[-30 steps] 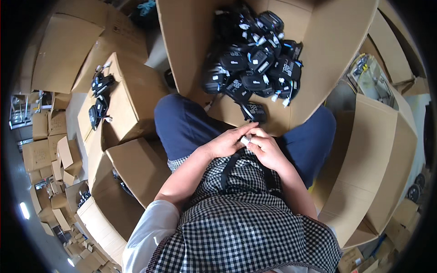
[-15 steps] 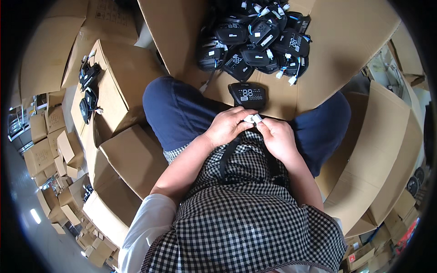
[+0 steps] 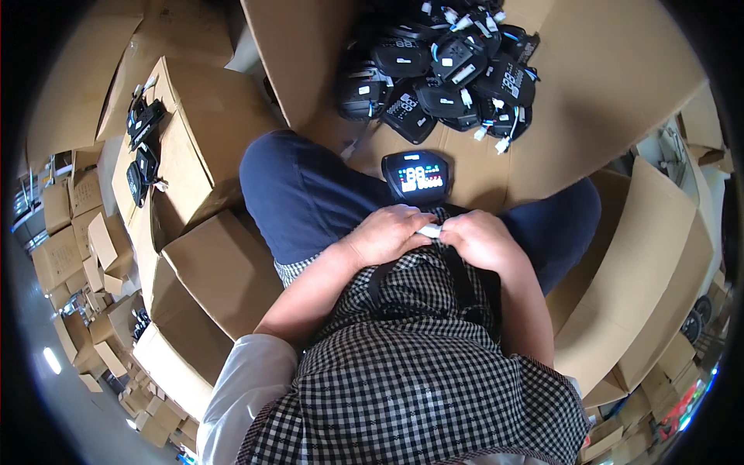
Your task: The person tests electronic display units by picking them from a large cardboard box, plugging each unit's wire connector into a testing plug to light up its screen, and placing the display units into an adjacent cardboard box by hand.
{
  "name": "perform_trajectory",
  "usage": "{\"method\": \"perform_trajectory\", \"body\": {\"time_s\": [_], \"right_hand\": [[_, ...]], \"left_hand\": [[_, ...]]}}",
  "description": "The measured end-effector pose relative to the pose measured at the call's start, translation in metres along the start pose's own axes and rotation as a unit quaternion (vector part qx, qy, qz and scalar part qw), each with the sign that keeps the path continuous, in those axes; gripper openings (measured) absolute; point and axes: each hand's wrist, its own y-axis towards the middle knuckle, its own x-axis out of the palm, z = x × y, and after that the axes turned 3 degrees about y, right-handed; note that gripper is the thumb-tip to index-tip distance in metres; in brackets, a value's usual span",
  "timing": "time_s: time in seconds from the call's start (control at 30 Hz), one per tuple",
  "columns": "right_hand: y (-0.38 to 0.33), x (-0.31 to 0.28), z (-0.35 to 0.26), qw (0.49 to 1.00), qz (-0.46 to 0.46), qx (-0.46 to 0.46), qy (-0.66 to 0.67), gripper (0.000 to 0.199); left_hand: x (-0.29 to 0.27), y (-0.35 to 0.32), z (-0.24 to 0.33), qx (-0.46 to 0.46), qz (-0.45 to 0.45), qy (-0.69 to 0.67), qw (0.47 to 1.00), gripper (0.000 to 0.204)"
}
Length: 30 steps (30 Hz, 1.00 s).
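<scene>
White plug connectors [image 3: 430,230] are pinched end to end between my two hands, in front of my lap. My left hand [image 3: 385,235] is closed on one end, thumb and fingers together. On the other end my right hand [image 3: 482,239] is closed as well. Just beyond my fingers, a black digital display unit [image 3: 396,186] rests on the cardboard with its screen lit in white and coloured marks. The wire between it and the connectors is mostly hidden by my hands.
A heap of black display units [image 3: 446,89] with white-plugged wires lies in the large open carton [image 3: 589,108] ahead. More units [image 3: 143,167] lie on a box [image 3: 194,132] at the left. Open cartons [image 3: 620,287] stand on the right.
The display unit's screen has gone from dim to brightly lit. The white connectors, angled to each other before, are now in line, and my hands have shifted slightly toward me.
</scene>
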Motion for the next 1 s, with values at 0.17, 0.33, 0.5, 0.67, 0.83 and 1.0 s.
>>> {"method": "perform_trajectory", "body": {"time_s": [0.17, 0.33, 0.5, 0.67, 0.83, 1.0], "right_hand": [[0.050, -0.058, -0.030, 0.965, 0.253, 0.059, -0.024, 0.018], [0.178, -0.006, -0.059, 0.978, 0.146, -0.149, 0.005, 0.025], [0.201, 0.018, -0.057, 0.982, 0.091, -0.121, 0.110, 0.024], [0.140, -0.053, -0.035, 0.898, 0.399, -0.171, 0.068, 0.010], [0.068, -0.094, -0.064, 0.909, 0.317, -0.234, -0.134, 0.007], [0.036, -0.029, -0.070, 0.946, 0.192, -0.242, -0.101, 0.009]], "left_hand": [[-0.009, -0.003, 0.005, -0.128, 0.046, 0.034, 0.990, 0.021], [-0.025, -0.009, -0.001, -0.121, -0.034, 0.076, 0.989, 0.023], [-0.017, -0.017, 0.008, -0.144, 0.007, 0.057, 0.988, 0.023], [-0.023, -0.027, 0.006, -0.156, 0.090, 0.048, 0.982, 0.022], [-0.035, -0.028, 0.009, -0.113, 0.297, 0.059, 0.946, 0.014], [-0.029, -0.019, 0.010, -0.011, 0.323, -0.052, 0.945, 0.055]]}}
